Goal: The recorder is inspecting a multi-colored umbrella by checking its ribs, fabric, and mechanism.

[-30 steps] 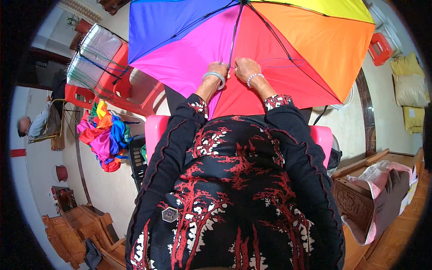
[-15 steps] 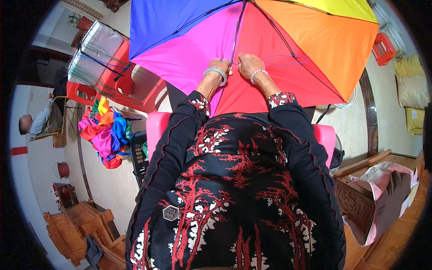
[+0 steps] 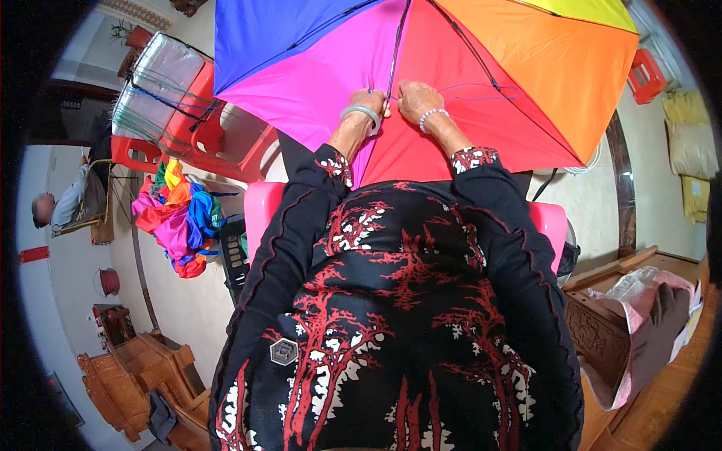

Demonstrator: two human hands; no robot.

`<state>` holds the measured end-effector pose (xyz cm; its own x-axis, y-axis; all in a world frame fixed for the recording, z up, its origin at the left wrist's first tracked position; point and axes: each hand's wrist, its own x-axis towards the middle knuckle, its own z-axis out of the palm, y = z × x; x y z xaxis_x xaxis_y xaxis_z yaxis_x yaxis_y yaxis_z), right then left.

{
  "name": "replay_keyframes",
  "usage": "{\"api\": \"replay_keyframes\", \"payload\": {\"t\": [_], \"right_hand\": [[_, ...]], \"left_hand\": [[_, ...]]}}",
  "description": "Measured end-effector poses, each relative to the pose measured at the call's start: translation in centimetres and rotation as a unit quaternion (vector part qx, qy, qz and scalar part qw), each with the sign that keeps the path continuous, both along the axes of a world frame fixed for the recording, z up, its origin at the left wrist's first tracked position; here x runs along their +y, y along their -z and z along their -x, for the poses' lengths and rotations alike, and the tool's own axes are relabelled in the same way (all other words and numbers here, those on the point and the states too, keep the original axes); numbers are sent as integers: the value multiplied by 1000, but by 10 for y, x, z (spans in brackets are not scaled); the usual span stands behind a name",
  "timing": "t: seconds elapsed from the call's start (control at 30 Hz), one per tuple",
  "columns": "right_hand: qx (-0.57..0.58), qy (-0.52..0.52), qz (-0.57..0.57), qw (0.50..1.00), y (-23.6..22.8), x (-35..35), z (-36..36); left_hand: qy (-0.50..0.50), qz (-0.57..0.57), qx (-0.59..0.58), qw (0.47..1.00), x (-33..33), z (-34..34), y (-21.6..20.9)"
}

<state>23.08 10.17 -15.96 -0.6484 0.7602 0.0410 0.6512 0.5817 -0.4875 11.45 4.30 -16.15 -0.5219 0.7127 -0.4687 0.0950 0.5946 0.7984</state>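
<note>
An open umbrella canopy (image 3: 560,94) with blue, pink, red, orange and yellow panels spreads in front of me, its inside and dark metal ribs (image 3: 397,49) facing me. My left hand (image 3: 366,104) is closed on the cloth beside the rib where pink meets red. Just right of that rib, my right hand (image 3: 420,103) is held in a pinch close to the left one. Whatever sits between its fingertips is hidden. A thin bluish thread (image 3: 489,97) trails in a loop from beside the right hand across the red panel.
A heap of multicoloured cloth (image 3: 180,218) lies at my left, near red plastic stools (image 3: 233,143) bearing a clear-wrapped bundle of rods (image 3: 154,83). Farther left is another person (image 3: 71,195). Carved wooden furniture (image 3: 139,376) stands lower left; a red stool (image 3: 647,77) is at far right.
My right hand has shifted very slightly up while the left stays by the rib. The view has moved a little, and both hands remain closed.
</note>
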Motion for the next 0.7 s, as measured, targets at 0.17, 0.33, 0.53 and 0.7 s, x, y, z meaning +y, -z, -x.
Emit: {"api": "replay_keyframes", "payload": {"t": [0.17,0.33,0.53,0.7], "right_hand": [[7,-24,7,1000,7,4,-1],[30,-43,-3,999,11,8,5],[83,-62,9,995,16,10,4],[87,-75,0,993,17,12,5]], "left_hand": [[-7,-8,-38,999,0,2,4],[-77,-67,-183,978,-1,-1,4],[-77,-77,-204,973,-2,-2,4],[-71,-71,-207,973,0,0,5]]}}
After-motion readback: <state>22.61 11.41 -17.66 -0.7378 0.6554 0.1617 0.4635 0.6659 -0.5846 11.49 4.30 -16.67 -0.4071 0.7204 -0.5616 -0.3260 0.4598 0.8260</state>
